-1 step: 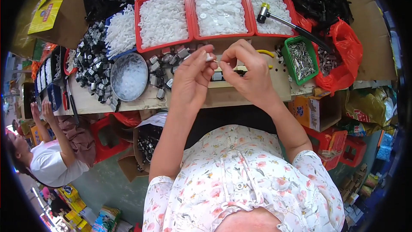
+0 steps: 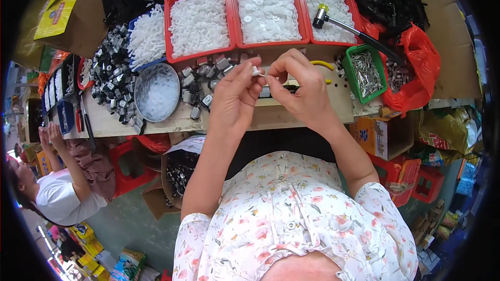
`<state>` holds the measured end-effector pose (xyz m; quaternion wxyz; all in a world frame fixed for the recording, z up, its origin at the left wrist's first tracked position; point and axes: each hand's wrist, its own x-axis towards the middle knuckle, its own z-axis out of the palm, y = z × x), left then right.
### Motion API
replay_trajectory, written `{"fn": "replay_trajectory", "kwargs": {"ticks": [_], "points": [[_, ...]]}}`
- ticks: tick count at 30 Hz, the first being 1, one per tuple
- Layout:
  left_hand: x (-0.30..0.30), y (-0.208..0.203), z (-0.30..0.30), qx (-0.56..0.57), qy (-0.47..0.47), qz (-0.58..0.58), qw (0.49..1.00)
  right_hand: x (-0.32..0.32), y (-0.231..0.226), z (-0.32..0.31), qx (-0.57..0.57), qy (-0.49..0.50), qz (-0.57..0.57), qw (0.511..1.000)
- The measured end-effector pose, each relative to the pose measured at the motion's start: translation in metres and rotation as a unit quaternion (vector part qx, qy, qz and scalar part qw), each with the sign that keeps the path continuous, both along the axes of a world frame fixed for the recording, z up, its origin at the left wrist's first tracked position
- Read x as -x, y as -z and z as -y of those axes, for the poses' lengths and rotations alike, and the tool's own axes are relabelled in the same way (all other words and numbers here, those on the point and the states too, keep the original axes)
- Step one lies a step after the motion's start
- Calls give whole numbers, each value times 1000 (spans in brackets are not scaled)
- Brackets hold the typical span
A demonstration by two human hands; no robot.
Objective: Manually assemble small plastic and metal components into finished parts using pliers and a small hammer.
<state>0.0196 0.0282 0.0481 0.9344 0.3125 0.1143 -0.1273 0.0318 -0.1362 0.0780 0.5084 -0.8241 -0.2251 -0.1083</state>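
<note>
Between thumb and fingers my left hand (image 2: pixel 237 91) pinches a small white plastic part (image 2: pixel 255 71). My right hand (image 2: pixel 302 86) is closed in a pinch at that part's right end, where a thin pale tip shows between the hands; what its fingertips hold is too small to name. Under the hands, partly covered, lies a metal fixture (image 2: pixel 266 92) on the bench. Just left of my left hand are loose grey and black blocks (image 2: pixel 194 99) and a round metal dish (image 2: pixel 140 105) of whitish bits.
Red trays (image 2: pixel 233 13) of white plastic parts line the back. A hammer (image 2: pixel 344 27) lies across the right tray, beside a green tray (image 2: pixel 383 80) of metal pins and a red plastic bag (image 2: pixel 421 67). At left, a co-worker (image 2: pixel 67 192) sits with raised hands.
The white part has tilted slightly between my fingers, and my fingertips sit closer together. The co-worker's hands have drawn together.
</note>
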Motion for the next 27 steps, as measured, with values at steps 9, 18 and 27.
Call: {"fn": "replay_trajectory", "kwargs": {"ticks": [9, 18, 27], "points": [[8, 13, 11, 45, -19, -25, 998, 4, 5, 8, 42, 1, 32, 999], [12, 8, 23, -38, -44, 18, 998, 6, 7, 19, 50, 2, 36, 998], [14, 10, 22, -21, -41, 20, 999, 7, 5, 18, 49, 4, 28, 998]]}}
